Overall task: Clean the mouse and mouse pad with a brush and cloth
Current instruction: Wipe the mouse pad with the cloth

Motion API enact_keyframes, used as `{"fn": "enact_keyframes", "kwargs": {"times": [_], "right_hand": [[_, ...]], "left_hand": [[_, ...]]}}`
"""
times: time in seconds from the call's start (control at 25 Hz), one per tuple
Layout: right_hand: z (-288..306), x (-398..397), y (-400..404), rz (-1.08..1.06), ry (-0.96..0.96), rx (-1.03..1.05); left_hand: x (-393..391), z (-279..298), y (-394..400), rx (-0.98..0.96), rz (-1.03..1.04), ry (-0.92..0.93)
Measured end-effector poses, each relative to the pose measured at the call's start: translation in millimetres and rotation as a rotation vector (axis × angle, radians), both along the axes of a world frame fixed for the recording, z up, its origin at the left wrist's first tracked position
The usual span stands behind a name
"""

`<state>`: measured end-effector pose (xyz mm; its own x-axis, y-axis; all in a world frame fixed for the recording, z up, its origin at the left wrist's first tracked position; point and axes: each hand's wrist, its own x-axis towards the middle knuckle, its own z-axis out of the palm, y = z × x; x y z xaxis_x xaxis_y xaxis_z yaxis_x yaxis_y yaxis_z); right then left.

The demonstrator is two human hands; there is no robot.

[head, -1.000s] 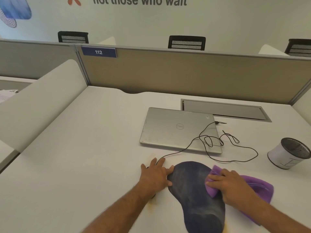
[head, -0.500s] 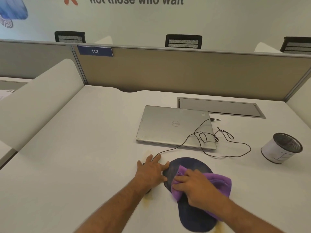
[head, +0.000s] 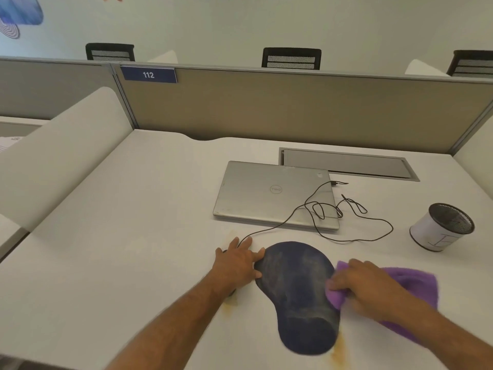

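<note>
White counter (head: 133, 236), wide and mostly bare, stained yellowish near the front edge. Closed silver laptop (head: 274, 194) toward the back, a thin black cord (head: 346, 237) looping off it and running down under the left hand. Mesh-topped pen cup (head: 441, 227) far right, well apart from the work.

Dark blue mouse pad (head: 296, 289) near the front, between the two hands: long axis running from the round far end toward the wearer, slightly rightward, with the raised wrist rest at the near end. Dusty pale streaks visible across the flat part.

Purple cloth (head: 405, 287) bunched at the pad's right edge, mostly on the counter. Right hand (head: 373, 287) on top of it, fingers curled and gripping the fold. Left hand (head: 237, 265) flat, fingers spread, thumb side pinning the pad's left edge; apparently covering the mouse, which stays hidden.

Wiping step in hand. Best done with firm, overlapping strokes across the short axis, keeping the left edge pinned, working far end to wrist rest. No brush in sight.
</note>
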<state>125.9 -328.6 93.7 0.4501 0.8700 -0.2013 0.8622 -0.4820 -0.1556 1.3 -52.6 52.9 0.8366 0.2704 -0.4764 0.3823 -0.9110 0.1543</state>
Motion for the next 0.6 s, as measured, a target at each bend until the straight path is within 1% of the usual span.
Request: {"fn": "enact_keyframes", "kwargs": {"times": [0.04,0.08,0.12,0.2,0.24,0.4,0.6], "right_hand": [[-3,-7,9,0.019,0.009,0.058],[-6,-17,23,0.078,0.002,0.120],[-13,-31,36,0.160,-0.017,0.135],[-24,-58,61,0.290,-0.034,0.096],[-27,-68,69,0.313,-0.047,0.060],[-28,-67,65,0.319,-0.072,0.020],[-34,-50,25,0.284,-0.035,-0.044]], "left_hand": [[-1,1,0,-0.002,-0.001,0.001],[-1,2,-1,0.000,-0.006,0.004],[-2,3,-1,0.001,-0.010,0.007],[-3,4,0,0.000,-0.010,0.009],[-3,3,-1,0.001,-0.006,0.007],[0,5,-3,0.017,0.000,0.015],[3,9,-6,0.036,0.002,0.043]]}}
